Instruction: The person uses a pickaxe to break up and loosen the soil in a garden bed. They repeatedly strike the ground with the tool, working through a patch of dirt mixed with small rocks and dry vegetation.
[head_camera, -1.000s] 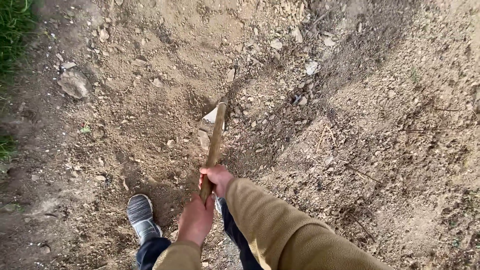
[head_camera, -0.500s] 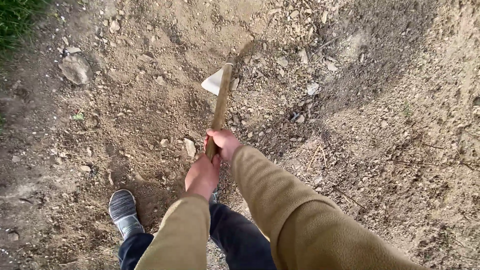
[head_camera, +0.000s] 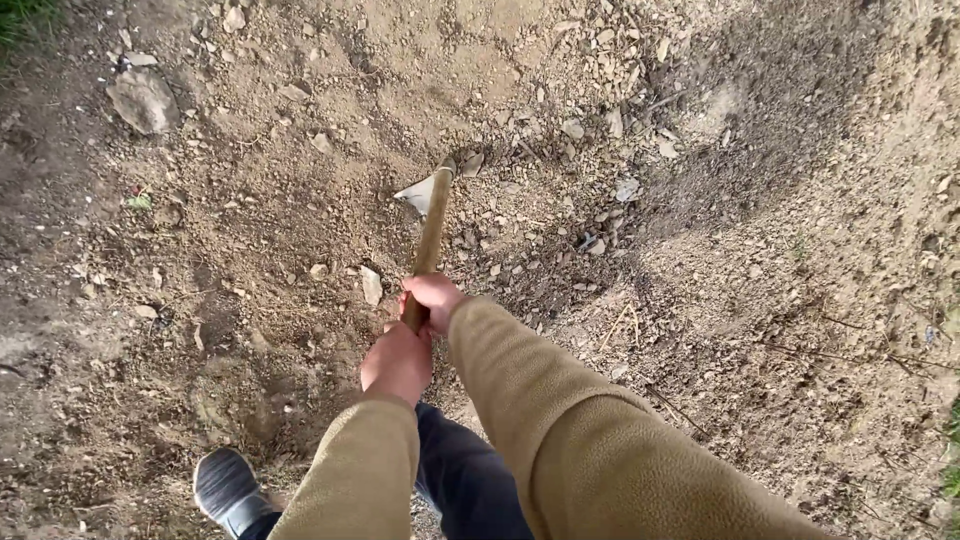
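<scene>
Stones lie scattered over the dry brown soil (head_camera: 250, 230), the largest a flat grey rock (head_camera: 141, 100) at far left. Nearer, a grey shoe (head_camera: 226, 487) stands on the dirt. The left hand (head_camera: 398, 363) and, just above it, the right hand (head_camera: 432, 297) each close their grip around the long wooden hoe handle (head_camera: 431, 232), whose pale metal blade (head_camera: 417, 193) rests on the stony ground.

Pale brown wooden handle (head_camera: 430, 240) with a light grey blade (head_camera: 417, 193); tan fleece sleeves (head_camera: 560, 430), dark navy trousers (head_camera: 470, 480), a grey shoe (head_camera: 226, 487) with darker stripes at lower left; dry brown soil (head_camera: 750, 250) speckled with pale stones, a strip of green grass (head_camera: 22, 15) at upper left
</scene>
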